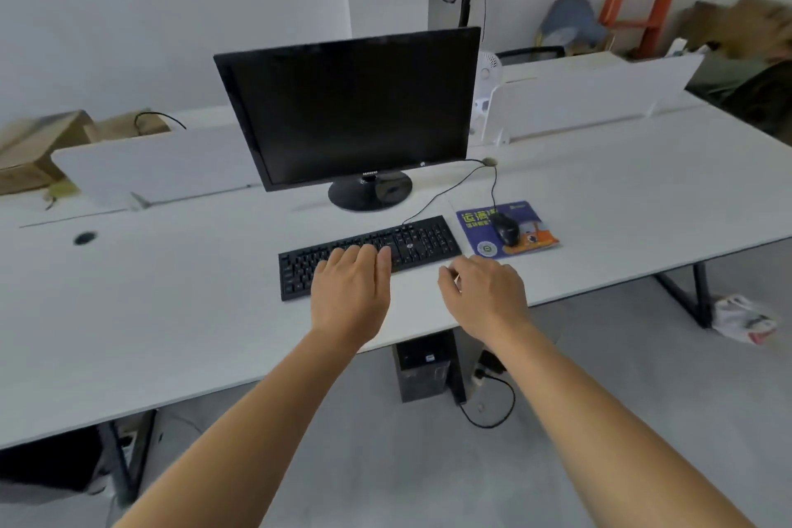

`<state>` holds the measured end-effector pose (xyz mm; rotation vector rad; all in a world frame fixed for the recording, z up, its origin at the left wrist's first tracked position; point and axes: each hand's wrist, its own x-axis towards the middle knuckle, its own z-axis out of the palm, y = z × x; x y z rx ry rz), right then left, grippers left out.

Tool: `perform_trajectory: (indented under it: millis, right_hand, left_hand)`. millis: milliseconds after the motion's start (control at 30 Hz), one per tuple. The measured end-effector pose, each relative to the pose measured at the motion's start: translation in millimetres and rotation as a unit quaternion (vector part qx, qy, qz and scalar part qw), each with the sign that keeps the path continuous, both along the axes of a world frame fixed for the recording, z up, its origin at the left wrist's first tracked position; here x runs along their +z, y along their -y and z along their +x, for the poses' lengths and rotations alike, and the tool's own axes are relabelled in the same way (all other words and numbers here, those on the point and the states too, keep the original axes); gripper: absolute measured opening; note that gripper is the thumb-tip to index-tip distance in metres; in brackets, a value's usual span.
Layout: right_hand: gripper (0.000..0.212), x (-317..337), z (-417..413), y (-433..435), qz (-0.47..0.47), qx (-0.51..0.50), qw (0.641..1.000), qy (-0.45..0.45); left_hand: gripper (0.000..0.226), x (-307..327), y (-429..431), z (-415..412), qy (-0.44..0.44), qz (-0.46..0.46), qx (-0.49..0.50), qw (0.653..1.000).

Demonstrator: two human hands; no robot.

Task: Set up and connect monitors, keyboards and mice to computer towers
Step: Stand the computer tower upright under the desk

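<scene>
Head view: your left hand (349, 287) lies flat with straight fingers on the middle of the black keyboard (415, 240), its palm over the keyboard's near edge. Your right hand (484, 296) is loosely bent, fingers curved down over the white table (171, 313) just beside the keyboard's right front corner. You grip nothing with it, and whether its fingertips touch the keyboard cannot be told.

The keyboard sits at a slight angle in front of the dark monitor (351, 111), which stands upright on its round base on the table. To the right of the keyboard, a black mouse (505, 228) rests on a blue mouse pad (473, 227). Thin black cables (445, 189) run from the keyboard and the mouse to a cable hole (488, 161) in the table beside the monitor. The black computer tower (422, 371) stands on the floor under the table's near edge, between your forearms.
</scene>
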<state>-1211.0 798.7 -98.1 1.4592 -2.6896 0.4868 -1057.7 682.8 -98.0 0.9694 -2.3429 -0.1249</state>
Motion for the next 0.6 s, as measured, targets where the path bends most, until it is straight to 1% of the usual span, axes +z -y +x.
perform_trajectory:
  millis: [167, 333, 467, 533, 600]
  right_hand:
    - [0.033, 18.8, -14.7, 6.0, -0.021, -0.008, 1.0, 0.005]
    - [0.033, 7.1, -59.1, 20.5, -0.005, -0.006, 0.999, 0.04]
    - [0.033, -5.4, -109.4, 52.6, -0.001, 0.029, 0.996, 0.082]
    - [0.033, -12.8, -141.3, 68.2, -0.002, 0.046, 0.995, 0.087]
    - [0.033, -20.7, -172.1, 81.8, 0.006, 0.06, 0.993, 0.103]
  left_hand:
    - [0.04, 7.8, 16.5, -11.1, 0.017, 0.003, -0.03, 0.999]
    - [0.039, -4.0, 33.5, -44.6, 0.088, 0.052, -0.043, 0.994]
    - [0.044, -11.8, 52.9, -94.7, 0.12, 0.077, -0.012, 0.99]
    - [0.047, -16.3, 61.1, -123.1, 0.135, 0.091, 0.006, 0.987]
    - [0.045, -19.6, 70.5, -147.2, 0.15, 0.1, 0.013, 0.984]
